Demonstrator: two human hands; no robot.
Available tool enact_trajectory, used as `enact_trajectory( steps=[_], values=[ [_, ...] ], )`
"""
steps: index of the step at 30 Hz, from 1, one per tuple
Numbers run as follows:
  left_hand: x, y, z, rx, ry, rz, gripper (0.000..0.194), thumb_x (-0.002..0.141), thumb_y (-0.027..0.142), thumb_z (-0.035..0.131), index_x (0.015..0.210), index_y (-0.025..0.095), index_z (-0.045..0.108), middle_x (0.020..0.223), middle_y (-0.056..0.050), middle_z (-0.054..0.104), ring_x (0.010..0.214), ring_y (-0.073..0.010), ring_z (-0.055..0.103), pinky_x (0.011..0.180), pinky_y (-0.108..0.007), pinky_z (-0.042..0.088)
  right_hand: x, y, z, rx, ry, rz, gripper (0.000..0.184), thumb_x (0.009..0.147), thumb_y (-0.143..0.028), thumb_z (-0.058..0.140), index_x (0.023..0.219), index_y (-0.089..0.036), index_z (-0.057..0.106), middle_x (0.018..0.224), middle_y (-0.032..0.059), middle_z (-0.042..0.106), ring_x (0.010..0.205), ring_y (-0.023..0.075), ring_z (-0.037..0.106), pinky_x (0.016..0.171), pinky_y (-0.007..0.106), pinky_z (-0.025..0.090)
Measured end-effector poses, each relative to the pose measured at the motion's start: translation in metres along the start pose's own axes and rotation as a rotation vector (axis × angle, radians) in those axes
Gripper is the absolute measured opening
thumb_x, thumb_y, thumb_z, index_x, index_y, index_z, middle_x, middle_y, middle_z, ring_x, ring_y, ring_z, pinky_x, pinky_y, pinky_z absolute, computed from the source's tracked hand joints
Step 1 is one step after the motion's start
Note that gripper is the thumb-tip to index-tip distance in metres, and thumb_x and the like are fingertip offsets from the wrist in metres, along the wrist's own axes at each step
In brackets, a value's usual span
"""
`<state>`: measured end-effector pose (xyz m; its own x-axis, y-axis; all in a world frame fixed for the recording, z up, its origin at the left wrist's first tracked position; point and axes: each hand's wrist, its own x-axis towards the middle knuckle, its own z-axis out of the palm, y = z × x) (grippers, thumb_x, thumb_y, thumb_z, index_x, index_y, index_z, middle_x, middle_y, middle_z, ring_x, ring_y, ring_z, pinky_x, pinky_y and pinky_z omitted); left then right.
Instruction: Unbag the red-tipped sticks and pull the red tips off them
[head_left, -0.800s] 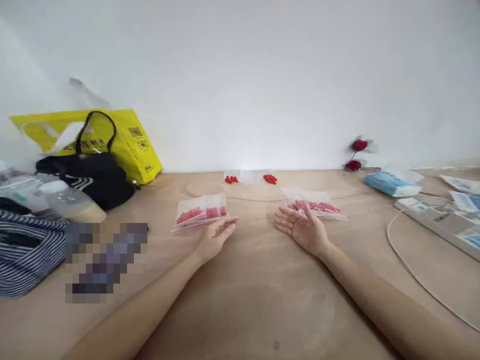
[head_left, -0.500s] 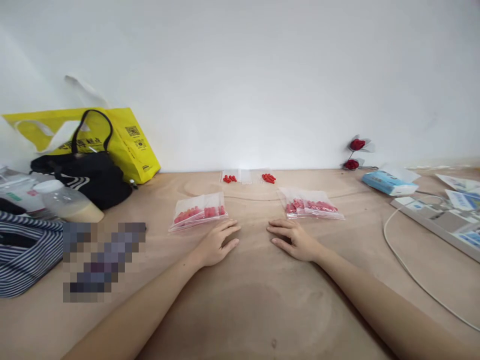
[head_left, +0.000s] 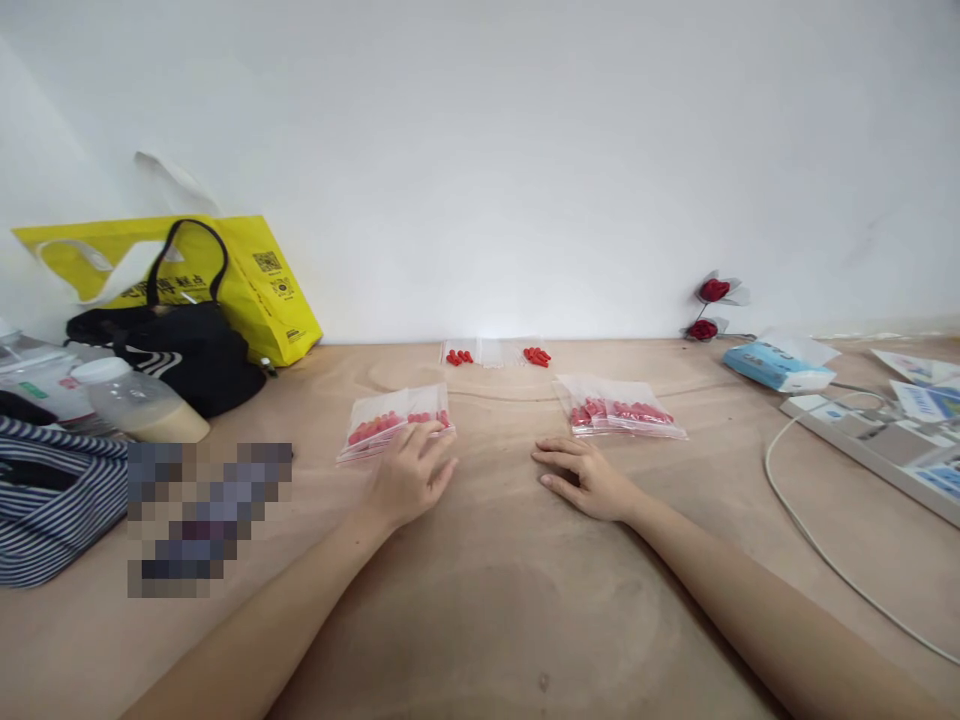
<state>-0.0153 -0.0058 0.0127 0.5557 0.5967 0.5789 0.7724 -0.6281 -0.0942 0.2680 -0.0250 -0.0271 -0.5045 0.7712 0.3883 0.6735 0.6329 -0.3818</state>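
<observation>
On the pale wooden bench, a bright yellow carrier bag stands against the wall, probably to spare the arms room. The left hand, fingers loosely spread and ungrasping, overlaps the near edge of the clear plastic left bags; contact is unclear. The right hand, relaxed and holding nothing, lies just before the clear plastic right bags. Both sets, perhaps laid flat for steadiness, contain small red pieces. Behind, clear plastic packaging seems to hold two little red clusters.
</observation>
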Motion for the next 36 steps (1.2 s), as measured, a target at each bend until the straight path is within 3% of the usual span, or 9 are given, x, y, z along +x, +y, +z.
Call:
enact_trajectory(
  steps=[4,7,11,13,17,22,26,30,36],
  values=[
    [-0.005,-0.030,-0.016,0.212,0.095,-0.168,0.033,0.077,0.034,0.049,0.101,0.015,0.060,0.103,-0.013,0.058,0.094,-0.0263,0.054,0.083,-0.039,0.043,0.000,0.000,-0.001,-0.005,-0.002,0.003,0.035,0.083,-0.034,0.048,0.115,-0.023,0.054,0.119,0.0088,0.054,0.110,0.0224,0.049,0.094,0.042,0.038],
    [-0.018,-0.057,-0.017,0.209,0.004,-0.209,0.032,0.079,0.033,0.045,0.100,0.015,0.062,0.108,-0.013,0.059,0.099,-0.0263,0.054,0.082,-0.036,0.044,0.001,0.000,-0.001,-0.007,-0.005,0.005,0.035,0.083,-0.034,0.048,0.115,-0.023,0.054,0.119,0.0089,0.054,0.110,0.0224,0.049,0.093,0.042,0.038],
    [-0.033,-0.075,-0.015,0.220,-0.106,-0.318,0.029,0.082,0.027,0.040,0.094,0.020,0.065,0.095,-0.006,0.067,0.081,-0.0216,0.063,0.065,-0.029,0.047,0.001,0.001,0.000,-0.005,0.007,-0.001,0.035,0.083,-0.035,0.049,0.115,-0.023,0.054,0.119,0.0087,0.054,0.109,0.0226,0.050,0.093,0.042,0.038],
    [-0.031,-0.077,-0.017,0.259,-0.076,-0.375,0.029,0.083,0.027,0.039,0.092,0.020,0.066,0.091,-0.005,0.068,0.075,-0.0219,0.063,0.059,-0.029,0.045,0.001,0.001,0.000,-0.007,0.007,0.002,0.035,0.083,-0.035,0.049,0.115,-0.023,0.054,0.119,0.0085,0.054,0.109,0.0224,0.050,0.093,0.043,0.038],
    [-0.008,-0.076,-0.025,0.318,0.097,-0.434,0.030,0.085,0.027,0.036,0.090,0.017,0.064,0.085,-0.007,0.067,0.073,-0.0214,0.062,0.059,-0.028,0.042,0.001,0.001,0.000,-0.011,0.005,0.002,0.035,0.083,-0.035,0.048,0.115,-0.023,0.054,0.119,0.0085,0.054,0.109,0.0221,0.050,0.093,0.042,0.038],
    [0.033,-0.053,-0.016,0.300,0.195,-0.315,0.027,0.085,0.022,0.036,0.089,0.015,0.062,0.086,-0.006,0.066,0.076,-0.0191,0.060,0.062,-0.027,0.042,0.001,0.001,0.000,-0.005,0.011,-0.005,0.034,0.082,-0.034,0.049,0.114,-0.023,0.055,0.118,0.0090,0.054,0.109,0.0216,0.050,0.093,0.041,0.037],
    [0.044,-0.005,0.011,0.224,0.066,0.001,0.026,0.081,0.013,0.039,0.097,0.016,0.060,0.086,-0.006,0.065,0.077,-0.0190,0.059,0.062,-0.027,0.043,0.002,-0.001,-0.001,-0.010,0.006,-0.003,0.033,0.082,-0.033,0.049,0.113,-0.022,0.055,0.118,0.0089,0.054,0.109,0.0217,0.049,0.093,0.041,0.037],
    [0.037,0.037,0.034,0.092,-0.011,0.207,0.025,0.083,0.008,0.037,0.090,0.016,0.061,0.090,-0.006,0.063,0.080,-0.0172,0.058,0.068,-0.027,0.045,0.003,-0.004,-0.002,-0.017,0.033,0.005,0.032,0.081,-0.033,0.050,0.111,-0.021,0.053,0.113,0.0091,0.056,0.104,0.0212,0.051,0.088,0.038,0.039],
    [0.033,0.051,0.048,-0.103,-0.108,0.122,0.019,0.084,0.012,0.043,0.085,0.017,0.061,0.080,-0.004,0.061,0.072,-0.0151,0.056,0.064,-0.026,0.045,0.011,-0.018,0.001,-0.200,0.242,0.131,0.034,0.075,-0.038,0.057,0.100,-0.016,0.052,0.095,0.0098,0.057,0.090,0.0227,0.051,0.076,0.035,0.039]
  ],
)
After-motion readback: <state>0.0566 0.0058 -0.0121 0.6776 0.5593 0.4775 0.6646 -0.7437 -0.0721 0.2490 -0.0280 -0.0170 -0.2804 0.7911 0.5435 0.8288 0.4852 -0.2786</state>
